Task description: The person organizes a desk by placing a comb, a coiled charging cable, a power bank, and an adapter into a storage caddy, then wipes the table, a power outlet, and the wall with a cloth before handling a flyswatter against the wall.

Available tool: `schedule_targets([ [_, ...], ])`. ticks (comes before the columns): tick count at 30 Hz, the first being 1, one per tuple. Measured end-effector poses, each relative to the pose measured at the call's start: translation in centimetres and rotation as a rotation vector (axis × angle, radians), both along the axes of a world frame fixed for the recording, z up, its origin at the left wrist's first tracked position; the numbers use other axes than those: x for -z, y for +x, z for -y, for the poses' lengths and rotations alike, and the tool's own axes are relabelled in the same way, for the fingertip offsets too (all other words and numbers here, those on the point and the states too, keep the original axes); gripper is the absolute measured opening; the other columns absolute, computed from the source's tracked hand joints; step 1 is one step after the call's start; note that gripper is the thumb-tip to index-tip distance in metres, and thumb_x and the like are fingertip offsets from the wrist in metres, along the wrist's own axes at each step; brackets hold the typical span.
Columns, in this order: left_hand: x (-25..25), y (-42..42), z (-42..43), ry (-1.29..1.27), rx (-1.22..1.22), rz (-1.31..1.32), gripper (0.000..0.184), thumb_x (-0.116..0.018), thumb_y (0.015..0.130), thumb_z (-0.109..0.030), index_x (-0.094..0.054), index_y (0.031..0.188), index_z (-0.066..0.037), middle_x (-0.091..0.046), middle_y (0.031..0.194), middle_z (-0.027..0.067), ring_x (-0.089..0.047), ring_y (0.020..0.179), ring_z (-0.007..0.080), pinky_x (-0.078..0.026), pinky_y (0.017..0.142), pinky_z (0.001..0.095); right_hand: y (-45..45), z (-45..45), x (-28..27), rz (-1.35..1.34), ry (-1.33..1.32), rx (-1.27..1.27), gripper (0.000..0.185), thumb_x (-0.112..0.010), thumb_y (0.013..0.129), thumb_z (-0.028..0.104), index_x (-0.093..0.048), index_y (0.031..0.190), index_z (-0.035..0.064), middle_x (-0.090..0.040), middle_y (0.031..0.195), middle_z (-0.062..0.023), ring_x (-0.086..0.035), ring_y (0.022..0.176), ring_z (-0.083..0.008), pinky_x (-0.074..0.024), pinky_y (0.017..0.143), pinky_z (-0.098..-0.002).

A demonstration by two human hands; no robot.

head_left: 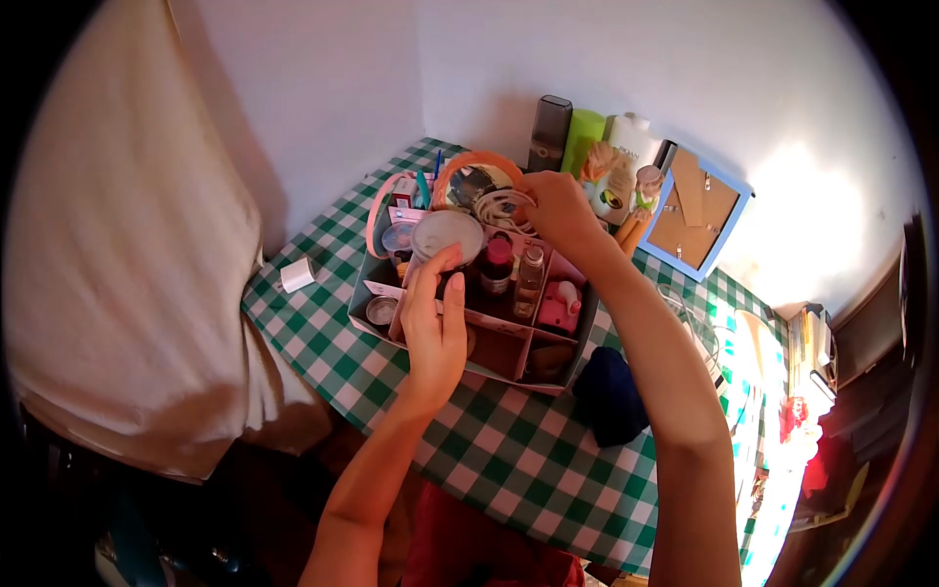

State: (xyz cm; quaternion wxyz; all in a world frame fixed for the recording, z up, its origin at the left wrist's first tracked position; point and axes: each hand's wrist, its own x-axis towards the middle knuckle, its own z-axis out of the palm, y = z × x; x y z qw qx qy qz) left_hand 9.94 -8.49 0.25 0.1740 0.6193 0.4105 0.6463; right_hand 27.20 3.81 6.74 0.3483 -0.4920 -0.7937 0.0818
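Clock positions are from the centre of the partitioned box with pink inner walls (494, 349), 12 pointing away from us. It sits on the green-and-white checked tablecloth (489, 450).

Our right hand (559, 210) is at 1, over the box's far edge. Fingers are together, clamped on the coil of off-white cord (501, 207). That coil is at 12, in front of the round mirror with an orange frame (479, 159).

Our left hand (435, 318) is at 8, over the box's near wall, palm side partly visible. Fingers are extended, tips at the near edge of the round tub with a pale, translucent lid (448, 235), which sits at 11. We can't tell if the tub is gripped or only touched; its underside is hidden.

In the box: dark bottle with a magenta cap (497, 264) near centre, clear bottle (529, 282) just beside it at 3, pink plastic item (560, 307) at 4, small round clear container (381, 310) at 8. Pink hoop (375, 217) stands at 10.

Outside: white cylinder (297, 275) at 9, navy cloth bundle (611, 396) at 4, blue picture frame (737, 217) at 2, back towards us. Green cylinder (584, 137) stands at 1, near the wall.
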Motion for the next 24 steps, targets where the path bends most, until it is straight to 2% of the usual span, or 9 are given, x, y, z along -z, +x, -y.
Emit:
schedule_targets([
  [4,0.1,0.4,0.3,0.013,0.004,-0.021,0.026,-0.045,0.098,-0.014,-0.056,0.116,0.002,-0.06,0.11,0.0114,-0.056,0.103,0.0187,-0.041,0.09,0.0279,0.0,-0.6,-0.3,0.082,-0.017,0.017,0.016,-0.07,0.065,0.004,-0.065,0.08,0.0012,-0.064,0.081,-0.0194,-0.064,0.082,-0.0357,-0.0515,0.071,-0.0408],
  [6,0.2,0.5,0.3,0.005,0.003,-0.026,0.025,-0.045,0.098,-0.014,-0.057,0.114,0.002,-0.06,0.108,0.0113,-0.056,0.102,0.0186,-0.041,0.09,0.0279,-0.2,-0.5,-0.7,0.179,0.084,0.092,0.011,-0.059,0.074,0.003,-0.067,0.083,0.0014,-0.066,0.071,-0.014,-0.066,0.072,-0.0284,-0.0502,0.065,-0.0368],
  [8,0.0,0.6,0.4,0.0,0.001,-0.03,0.024,-0.046,0.098,-0.014,-0.058,0.112,0.002,-0.06,0.107,0.0111,-0.056,0.1,0.0184,-0.041,0.089,0.028,-0.4,-0.9,0.1,0.227,0.109,0.087,0.011,-0.061,0.073,0.003,-0.067,0.082,0.0017,-0.065,0.071,-0.0146,-0.066,0.073,-0.0287,-0.0501,0.065,-0.0374],
  [11,-0.1,0.6,0.5,0.01,-0.023,-0.057,0.023,-0.046,0.096,-0.011,-0.059,0.109,0.002,-0.062,0.106,0.0137,-0.057,0.098,0.0265,-0.043,0.087,0.0327,-0.4,-1.2,0.7,0.28,0.09,0.021,0.013,-0.064,0.071,0.005,-0.067,0.083,0.0019,-0.065,0.073,-0.0158,-0.066,0.074,-0.0294,-0.0502,0.066,-0.0376],
  [16,0.4,0.4,0.4,0.032,-0.008,-0.052,0.023,-0.046,0.097,-0.013,-0.06,0.108,0.002,-0.063,0.102,0.013,-0.058,0.095,0.0252,-0.044,0.086,0.0321,0.2,-1.1,-0.1,0.275,-0.044,-0.122,0.019,-0.069,0.073,0.013,-0.068,0.088,0.0016,-0.067,0.081,-0.0175,-0.065,0.075,-0.0312,-0.0503,0.067,-0.0362],
  [18,0.0,0.7,0.7,0.01,0.002,-0.044,0.023,-0.046,0.097,-0.013,-0.06,0.109,0.002,-0.063,0.103,0.013,-0.058,0.095,0.0249,-0.044,0.086,0.032,0.5,-0.7,-0.3,0.135,-0.051,-0.143,0.017,-0.063,0.078,0.018,-0.069,0.083,0.0028,-0.066,0.082,-0.0164,-0.064,0.08,-0.0334,-0.0508,0.073,-0.0418],
  [20,-0.3,0.9,1.0,-0.01,0.011,-0.035,0.023,-0.046,0.097,-0.013,-0.06,0.109,0.002,-0.063,0.103,0.0131,-0.058,0.095,0.0245,-0.044,0.085,0.032,0.8,-0.3,-0.9,0.143,-0.15,-0.115,0.02,-0.062,0.08,0.021,-0.068,0.088,0.0035,-0.066,0.083,-0.0169,-0.064,0.081,-0.0334,-0.0507,0.073,-0.0419],
  [22,-0.5,0.8,1.3,-0.012,0.01,-0.089,0.023,-0.047,0.096,-0.01,-0.06,0.113,0.001,-0.063,0.101,0.0099,-0.059,0.096,0.0175,-0.044,0.085,0.0276,0.8,0.6,-1.3,0.148,-0.25,-0.09,0.023,-0.06,0.083,0.023,-0.067,0.093,0.0041,-0.066,0.084,-0.0174,-0.064,0.081,-0.0334,-0.0505,0.074,-0.0419],
  [24,-0.4,1.0,1.7,-0.025,0.042,-0.049,0.023,-0.048,0.096,-0.011,-0.06,0.113,0.0,-0.063,0.101,0.0098,-0.059,0.096,0.017,-0.044,0.085,0.0273,0.8,2.7,-0.7,0.08,0.036,0.039,0.027,-0.057,0.086,0.025,-0.065,0.099,0.0034,-0.065,0.083,-0.0169,-0.063,0.081,-0.033,-0.0494,0.073,-0.042],
])
